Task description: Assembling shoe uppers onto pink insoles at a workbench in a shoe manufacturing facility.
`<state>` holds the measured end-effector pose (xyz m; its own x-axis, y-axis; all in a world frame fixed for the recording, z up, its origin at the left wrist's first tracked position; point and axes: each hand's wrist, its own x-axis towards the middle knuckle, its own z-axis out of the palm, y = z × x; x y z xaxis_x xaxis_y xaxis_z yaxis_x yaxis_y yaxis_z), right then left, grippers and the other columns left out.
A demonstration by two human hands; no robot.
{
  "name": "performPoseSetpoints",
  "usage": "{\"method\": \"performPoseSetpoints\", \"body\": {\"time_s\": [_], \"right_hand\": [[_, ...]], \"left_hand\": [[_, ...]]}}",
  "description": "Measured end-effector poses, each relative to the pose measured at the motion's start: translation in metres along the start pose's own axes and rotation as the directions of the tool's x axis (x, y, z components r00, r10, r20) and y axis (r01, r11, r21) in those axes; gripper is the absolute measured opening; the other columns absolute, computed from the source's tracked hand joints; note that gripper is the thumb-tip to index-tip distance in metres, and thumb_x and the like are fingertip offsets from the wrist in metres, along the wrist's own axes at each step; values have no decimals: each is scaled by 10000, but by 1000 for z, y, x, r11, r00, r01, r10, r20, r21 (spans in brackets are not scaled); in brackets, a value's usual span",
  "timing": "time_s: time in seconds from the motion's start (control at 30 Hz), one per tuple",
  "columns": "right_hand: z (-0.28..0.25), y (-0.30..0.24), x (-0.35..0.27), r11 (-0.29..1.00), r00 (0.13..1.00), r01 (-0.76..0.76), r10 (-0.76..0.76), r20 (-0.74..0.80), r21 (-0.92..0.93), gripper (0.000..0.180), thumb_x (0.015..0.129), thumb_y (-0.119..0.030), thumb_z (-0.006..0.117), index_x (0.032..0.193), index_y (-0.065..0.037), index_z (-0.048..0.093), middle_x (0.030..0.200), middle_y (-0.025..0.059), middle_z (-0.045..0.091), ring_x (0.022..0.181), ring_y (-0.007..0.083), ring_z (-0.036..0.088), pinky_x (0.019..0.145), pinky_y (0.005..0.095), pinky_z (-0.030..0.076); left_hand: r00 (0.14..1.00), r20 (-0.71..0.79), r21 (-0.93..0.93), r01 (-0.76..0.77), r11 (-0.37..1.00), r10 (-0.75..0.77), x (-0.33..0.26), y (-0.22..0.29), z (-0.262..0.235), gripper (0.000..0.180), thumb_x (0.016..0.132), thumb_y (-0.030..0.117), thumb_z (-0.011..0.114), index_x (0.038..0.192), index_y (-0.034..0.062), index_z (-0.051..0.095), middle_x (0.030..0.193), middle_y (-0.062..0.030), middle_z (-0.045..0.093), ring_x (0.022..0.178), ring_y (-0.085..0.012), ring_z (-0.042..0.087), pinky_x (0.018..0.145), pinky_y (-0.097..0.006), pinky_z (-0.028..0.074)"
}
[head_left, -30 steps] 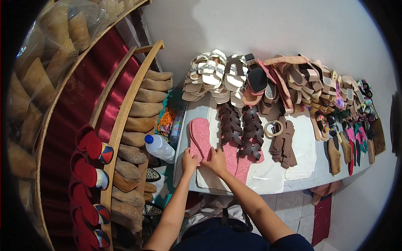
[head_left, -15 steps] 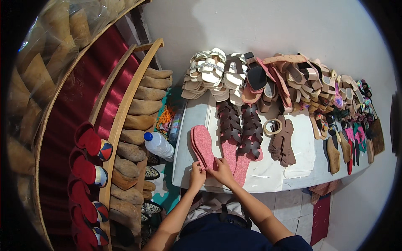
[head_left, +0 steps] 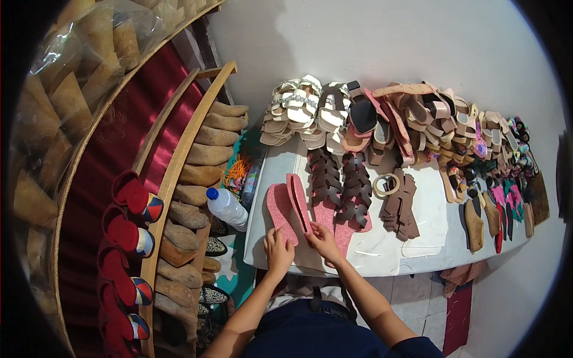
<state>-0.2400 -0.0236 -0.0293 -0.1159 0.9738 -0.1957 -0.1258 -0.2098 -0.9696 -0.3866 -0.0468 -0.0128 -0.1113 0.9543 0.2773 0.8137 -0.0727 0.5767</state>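
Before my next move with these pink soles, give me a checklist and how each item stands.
1. Right hand gripping the tilted pink sole: ok, fingers on its near end.
2. Left hand firmly gripping the left pink sole: cannot tell, though fingers are at its near end.
3. Left pink sole's underside: cannot tell, hidden.
4. Space right of the tilted sole clear: not ok, dark strappy uppers lie there.
5. Clear bottle capped: ok, blue cap on.

Head-worn fisheye, looking down, above table (head_left: 253, 250)
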Motion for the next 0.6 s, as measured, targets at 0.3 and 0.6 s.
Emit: {"method": "performPoseSetpoints", "body": {"time_s": [0.3,0.6], "right_hand": [[0,27,6,907,988,151,-142,52,-392,443,784,-148,570,1151,46,416,780,50,527,604,86,483,519,221,392],[-12,-8,1,916,949,-294,245,200,272,460,794,-152,555,1192,-7,374,865,37,531,700,116,519,580,228,405]], "left_hand": [[999,47,-70,-9,998,12,5,3,15,412,779,224,516,1165,101,439,1168,-213,385,1069,-364,375,909,-427,294],[994,102,1,27,1000,-27,5,-18,20,417,701,164,551,1090,42,461,1115,-191,426,1038,-356,391,888,-423,319]]}}
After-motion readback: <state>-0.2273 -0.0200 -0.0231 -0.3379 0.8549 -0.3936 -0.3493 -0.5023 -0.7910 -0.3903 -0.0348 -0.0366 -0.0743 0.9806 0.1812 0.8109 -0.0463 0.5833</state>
